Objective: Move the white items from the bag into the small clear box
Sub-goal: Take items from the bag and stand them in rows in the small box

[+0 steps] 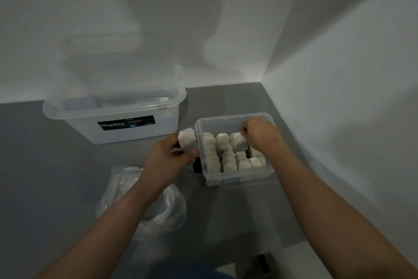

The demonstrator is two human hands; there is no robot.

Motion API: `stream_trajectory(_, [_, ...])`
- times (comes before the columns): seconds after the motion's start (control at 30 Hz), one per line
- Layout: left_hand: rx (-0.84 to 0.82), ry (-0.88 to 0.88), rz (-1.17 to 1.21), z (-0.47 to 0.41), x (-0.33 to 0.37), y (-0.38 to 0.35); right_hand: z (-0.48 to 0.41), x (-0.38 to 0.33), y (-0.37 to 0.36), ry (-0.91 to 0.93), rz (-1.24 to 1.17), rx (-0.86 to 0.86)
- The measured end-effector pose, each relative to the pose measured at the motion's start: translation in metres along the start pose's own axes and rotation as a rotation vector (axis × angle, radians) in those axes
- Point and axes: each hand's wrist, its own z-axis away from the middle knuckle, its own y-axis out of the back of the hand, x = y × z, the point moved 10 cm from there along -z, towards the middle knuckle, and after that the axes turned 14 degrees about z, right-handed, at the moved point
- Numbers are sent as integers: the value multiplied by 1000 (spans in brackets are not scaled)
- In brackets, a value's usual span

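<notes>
Currently right hand (260, 135) is pinching one white faceted packet (240, 143) by its top, fingers pressed together, holding it over the small clear plastic box (226, 179) on the grey bench (56, 165). Rows of white packets (211, 152) are standing inside the box. Left hand (172, 157) is gripping a second white packet (186, 142), fingers curled round it, just outside the box at 9 o'clock. Crumpled clear plastic bag (167, 211) is lying at 7 o'clock, large translucent plastic tub (135, 134) at 10 o'clock.

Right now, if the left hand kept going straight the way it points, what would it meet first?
Most likely the left wall of the small clear plastic box: the left hand, gripping a white flat packet, points up and right at it. Depth is unclear, so it might clear the rim.
</notes>
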Motion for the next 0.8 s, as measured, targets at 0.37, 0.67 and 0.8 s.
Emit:
stream_trajectory(0.37, [-24, 31, -65, -1, 0, -6, 9, 5, 5, -141, 18, 115])
stream_trajectory(0.67, [-119, 11, -146, -13, 9, -23, 84, -24, 95, 163, -753, 223])
stream_trajectory(0.8, [-193, -64, -192, -18, 19, -44, 102, -48, 105, 303, -647, 133])
